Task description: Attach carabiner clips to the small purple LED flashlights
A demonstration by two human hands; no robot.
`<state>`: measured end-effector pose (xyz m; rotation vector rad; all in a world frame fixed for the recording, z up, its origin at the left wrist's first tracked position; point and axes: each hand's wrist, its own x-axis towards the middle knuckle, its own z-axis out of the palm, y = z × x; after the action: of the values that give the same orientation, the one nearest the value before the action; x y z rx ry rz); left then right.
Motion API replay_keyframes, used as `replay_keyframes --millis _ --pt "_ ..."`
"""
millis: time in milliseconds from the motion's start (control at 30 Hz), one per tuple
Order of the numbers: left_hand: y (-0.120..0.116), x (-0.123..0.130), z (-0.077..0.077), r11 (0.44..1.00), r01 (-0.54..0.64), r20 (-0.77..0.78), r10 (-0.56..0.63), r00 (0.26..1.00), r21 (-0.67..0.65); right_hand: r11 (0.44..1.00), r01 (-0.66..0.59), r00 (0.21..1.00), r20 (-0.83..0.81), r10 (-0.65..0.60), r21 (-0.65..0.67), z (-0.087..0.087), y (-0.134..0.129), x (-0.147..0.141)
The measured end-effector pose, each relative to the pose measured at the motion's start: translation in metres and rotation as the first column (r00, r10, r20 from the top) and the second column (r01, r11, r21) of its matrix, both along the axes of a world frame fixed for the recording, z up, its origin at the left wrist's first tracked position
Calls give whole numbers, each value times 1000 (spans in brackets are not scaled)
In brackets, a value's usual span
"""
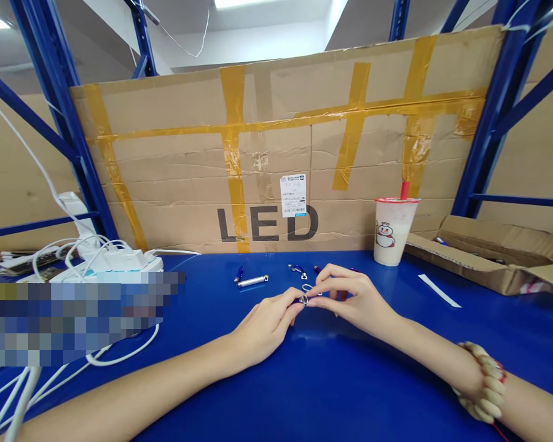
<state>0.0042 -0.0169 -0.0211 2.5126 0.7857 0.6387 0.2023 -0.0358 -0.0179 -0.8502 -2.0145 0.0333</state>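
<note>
Just above the blue table, in front of us and about midway between our arms, is the small dark piece with a shiny metal end. Our left hand pinches its dark part between thumb and finger. Our right hand comes narrowly together at the metal end, but we cannot tell if it grips this end or only touches it.

We judge the piece to be light and stiff, rather smooth, so it may turn or slip between the fingers. The dark part seems the better place for a steady hold, and the metal end asks for only a light pinch. It is probably not fragile, though small metal parts can bend.

Just beyond the fingertips lies a small ring; farther to the left are a silver tube and a short blue piece. A wide movement of the fingers could push them. The cardboard wall limits us at the back, the cup and the open box at the right, the white cables at the left. More room for moving is toward us, between the forearms.
</note>
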Motion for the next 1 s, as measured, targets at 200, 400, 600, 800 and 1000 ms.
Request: replay_keyframes --millis 200,400,600,800,1000 --pt "2 0 -2 1000 19 -10 -19 1000 19 996 20 999 -33 -23 -91 0 1 2" --pt "1 0 -1 996 59 -25 -58 998 73 940 2 996 -84 -33 -340 1 -1 2" --pt "0 0 -3 988 59 -19 -57 998 144 860 -41 989 -144 -38 -508 -3 1 1" --pt "2 -1 -8 971 30 54 -44 998 239 828 -71 980 -195 -47 -556 4 -7 -5" --pt "3 -2 -9 965 -2 52 -12 999 260 788 -89 976 -213 -54 -610 4 -8 -6"
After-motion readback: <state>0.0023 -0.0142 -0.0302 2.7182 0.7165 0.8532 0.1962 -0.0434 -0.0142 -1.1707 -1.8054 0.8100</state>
